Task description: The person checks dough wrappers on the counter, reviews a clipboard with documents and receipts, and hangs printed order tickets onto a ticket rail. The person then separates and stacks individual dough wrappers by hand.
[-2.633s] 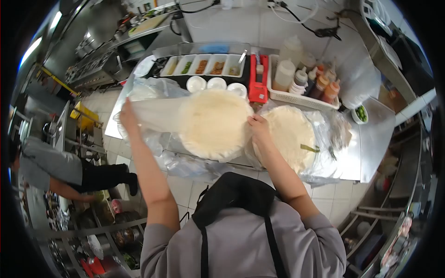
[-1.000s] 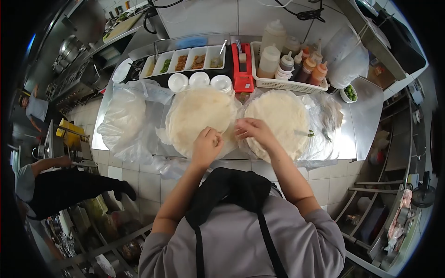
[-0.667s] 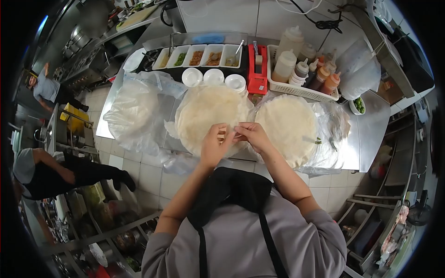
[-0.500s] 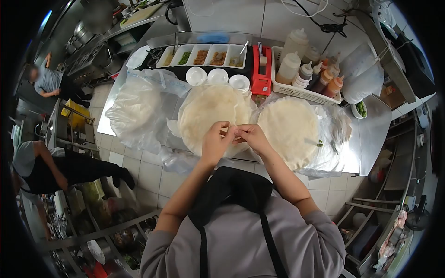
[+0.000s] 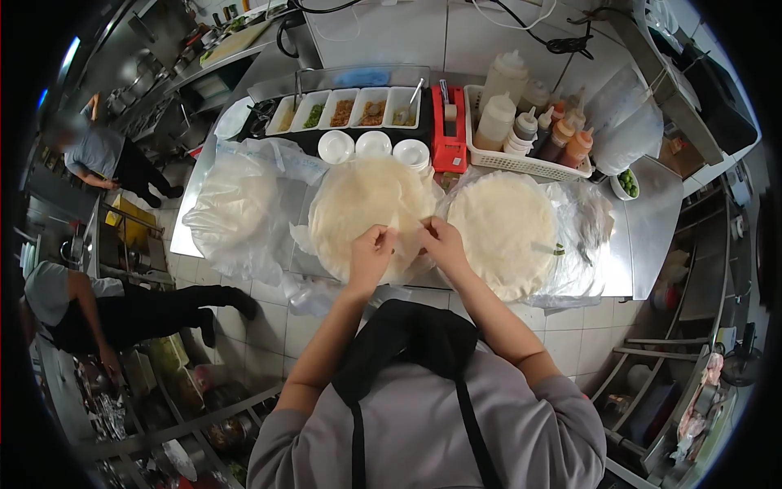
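Observation:
A stack of thin round dough sheets (image 5: 358,196) lies on the counter in front of me. Over its near right part, my left hand (image 5: 372,254) is closed in a pinch on a thin, pale dough sheet. My right hand (image 5: 442,243) pinches the same sheet a short way to the right, and a lifted flap of it shows between the two hands. Just right of my right hand sits a second round stack of dough sheets (image 5: 501,232), with a small green scrap at its right side. The fingertips partly hide the sheet's edge.
Behind the stacks stand a tray of fillings (image 5: 350,110), small white dishes (image 5: 373,145), a red tape dispenser (image 5: 450,134) and a white basket (image 5: 529,164) of squeeze bottles. A plastic-covered stack (image 5: 232,196) lies left. Two people (image 5: 106,159) are off to the left.
My hands, touching each other before, have moved apart, the left one leftward and down, the right one slightly rightward. A sheet flap now shows between them. People at left have shifted.

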Motion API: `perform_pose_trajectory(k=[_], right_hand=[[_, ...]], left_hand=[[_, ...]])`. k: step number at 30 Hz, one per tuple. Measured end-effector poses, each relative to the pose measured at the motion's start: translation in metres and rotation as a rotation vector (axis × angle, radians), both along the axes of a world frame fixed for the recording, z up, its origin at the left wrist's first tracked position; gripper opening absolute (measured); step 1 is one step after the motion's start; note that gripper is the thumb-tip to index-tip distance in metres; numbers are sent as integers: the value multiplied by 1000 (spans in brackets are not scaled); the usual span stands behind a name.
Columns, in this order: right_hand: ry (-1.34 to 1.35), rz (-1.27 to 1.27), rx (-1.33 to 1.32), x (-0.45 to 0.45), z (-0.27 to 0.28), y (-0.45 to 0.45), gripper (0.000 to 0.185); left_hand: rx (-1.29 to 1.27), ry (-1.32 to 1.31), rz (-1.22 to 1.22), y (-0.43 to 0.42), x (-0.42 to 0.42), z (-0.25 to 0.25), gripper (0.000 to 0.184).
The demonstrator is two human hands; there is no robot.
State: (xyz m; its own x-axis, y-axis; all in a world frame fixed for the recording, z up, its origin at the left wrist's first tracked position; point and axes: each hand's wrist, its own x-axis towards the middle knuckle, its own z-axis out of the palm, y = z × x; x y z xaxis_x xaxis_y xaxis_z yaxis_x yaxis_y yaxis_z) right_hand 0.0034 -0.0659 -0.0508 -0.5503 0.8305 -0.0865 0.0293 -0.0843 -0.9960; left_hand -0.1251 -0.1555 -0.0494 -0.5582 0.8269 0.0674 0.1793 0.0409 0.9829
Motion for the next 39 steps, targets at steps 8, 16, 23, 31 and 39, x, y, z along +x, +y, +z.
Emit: perform_pose_trajectory(k=[8,16,23,31,39], right_hand=[[-61,-140,230,-35,-12,38,15],[-15,53,332,-35,13,18,10],[150,-45,41,-19,8,27,11],[100,-183,-27,8,-23,43,9],[-278,-51,665,-15,26,54,21]], left_hand=[[96,-99,33,2,-4,-16,13],[-135,292,19,19,-5,26,31],[2,506,-12,29,-31,21,37],[80,303,48,21,-21,2,31],[232,418,-122,19,8,-4,27]])
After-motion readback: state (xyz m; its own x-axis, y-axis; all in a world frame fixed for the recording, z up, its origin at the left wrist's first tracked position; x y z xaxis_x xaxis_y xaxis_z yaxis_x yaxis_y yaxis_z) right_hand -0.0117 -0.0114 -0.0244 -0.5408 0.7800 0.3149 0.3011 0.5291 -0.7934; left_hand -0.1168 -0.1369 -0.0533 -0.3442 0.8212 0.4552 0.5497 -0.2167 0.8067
